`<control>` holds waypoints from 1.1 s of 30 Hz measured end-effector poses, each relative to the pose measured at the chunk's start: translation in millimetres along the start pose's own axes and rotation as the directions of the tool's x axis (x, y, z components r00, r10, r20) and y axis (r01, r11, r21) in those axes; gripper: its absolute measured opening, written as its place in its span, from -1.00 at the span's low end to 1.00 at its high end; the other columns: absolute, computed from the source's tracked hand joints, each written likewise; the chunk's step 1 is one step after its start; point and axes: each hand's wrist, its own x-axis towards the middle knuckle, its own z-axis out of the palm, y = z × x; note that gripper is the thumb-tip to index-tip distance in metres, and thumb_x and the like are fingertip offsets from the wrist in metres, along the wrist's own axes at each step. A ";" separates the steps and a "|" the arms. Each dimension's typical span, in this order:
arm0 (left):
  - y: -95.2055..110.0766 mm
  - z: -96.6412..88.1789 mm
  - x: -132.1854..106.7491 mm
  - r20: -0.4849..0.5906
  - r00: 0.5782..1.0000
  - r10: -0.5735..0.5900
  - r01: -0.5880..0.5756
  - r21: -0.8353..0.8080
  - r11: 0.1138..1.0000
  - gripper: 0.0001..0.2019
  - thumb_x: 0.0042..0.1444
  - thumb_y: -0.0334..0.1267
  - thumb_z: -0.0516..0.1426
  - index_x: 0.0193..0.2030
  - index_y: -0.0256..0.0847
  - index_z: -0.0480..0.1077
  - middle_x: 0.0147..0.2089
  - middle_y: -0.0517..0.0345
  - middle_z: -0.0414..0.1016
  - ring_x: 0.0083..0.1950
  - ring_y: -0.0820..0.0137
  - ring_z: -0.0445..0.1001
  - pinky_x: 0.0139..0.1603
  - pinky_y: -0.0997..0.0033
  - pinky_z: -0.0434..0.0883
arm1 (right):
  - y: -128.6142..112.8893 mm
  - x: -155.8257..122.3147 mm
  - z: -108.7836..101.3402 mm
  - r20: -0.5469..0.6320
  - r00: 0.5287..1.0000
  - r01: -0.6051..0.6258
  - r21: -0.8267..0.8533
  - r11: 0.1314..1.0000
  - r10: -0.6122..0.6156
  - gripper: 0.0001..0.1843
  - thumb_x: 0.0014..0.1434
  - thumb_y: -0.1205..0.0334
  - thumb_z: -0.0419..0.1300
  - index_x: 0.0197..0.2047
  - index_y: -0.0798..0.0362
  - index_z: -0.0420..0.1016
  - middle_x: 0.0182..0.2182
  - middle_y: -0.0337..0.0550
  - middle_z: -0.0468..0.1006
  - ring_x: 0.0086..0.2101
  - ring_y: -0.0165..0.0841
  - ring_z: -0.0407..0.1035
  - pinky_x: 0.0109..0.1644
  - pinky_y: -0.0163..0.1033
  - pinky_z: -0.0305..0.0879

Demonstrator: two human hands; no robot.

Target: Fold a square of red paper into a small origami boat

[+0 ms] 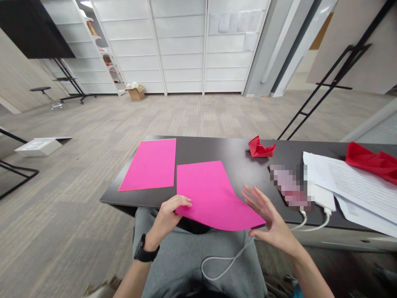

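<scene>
A bright pink sheet of paper (207,190) lies partly on the dark table, its near edge bowed up and reaching past the table's front edge. My left hand (170,215) pinches its near left corner between thumb and fingers. At the near right corner, my right hand (268,217) is spread, fingers apart and thumb below, close around the corner without a visible grip. To the left lies a flat stack of pink paper (151,163), with a thin orange edge showing under it.
A folded red paper boat (261,148) stands at the table's far side. Rightward are a phone (290,186), a white power bank (324,198), printed sheets (356,182) and another red folded piece (372,159). A white cable (229,258) loops over my lap below the dark table (201,145).
</scene>
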 end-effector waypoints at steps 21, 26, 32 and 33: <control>1.9 -1.9 90.4 0.068 0.952 -0.298 0.305 -0.121 0.945 -0.63 0.09 -0.20 0.27 0.01 -0.23 0.35 -0.16 0.07 0.62 -0.14 0.25 0.59 -0.06 0.24 0.51 | 14.1 76.1 -1.3 -0.101 0.962 -0.270 -0.184 0.945 0.255 -0.24 0.20 0.05 0.22 0.40 0.06 0.16 -0.40 -0.22 0.65 -0.39 -0.21 0.52 -0.19 -0.11 0.44; 1.5 4.5 94.2 -0.027 0.940 -0.340 0.341 0.033 0.940 -0.52 0.02 -0.34 0.30 0.07 -0.23 0.26 -0.25 0.12 0.56 -0.26 0.29 0.56 -0.13 0.28 0.47 | 11.0 80.5 4.7 -0.162 0.980 -0.189 -0.539 0.821 0.120 -0.36 0.25 0.16 0.09 0.38 0.05 0.23 -0.31 -0.15 0.59 -0.35 -0.22 0.48 -0.14 -0.11 0.39; 5.3 13.3 84.7 -0.232 0.958 -0.168 0.231 0.282 0.931 -0.45 0.03 -0.30 0.32 0.15 -0.24 0.28 -0.27 0.19 0.39 -0.21 0.28 0.49 -0.01 0.21 0.44 | 11.9 79.1 12.5 -0.083 0.995 -0.099 -0.763 0.639 0.054 -0.62 0.29 0.25 0.02 0.07 0.07 0.55 -0.17 0.00 0.58 -0.22 -0.19 0.50 -0.08 -0.14 0.38; 6.5 14.2 83.2 -0.255 0.958 -0.130 0.210 0.323 0.923 -0.50 0.05 -0.29 0.31 0.13 -0.23 0.31 -0.23 0.16 0.38 -0.17 0.27 0.48 0.02 0.19 0.44 | 13.2 78.5 13.1 -0.081 0.995 -0.095 -0.772 0.628 0.051 -0.62 0.29 0.26 0.03 0.07 0.07 0.54 -0.17 -0.01 0.57 -0.22 -0.19 0.50 -0.07 -0.15 0.38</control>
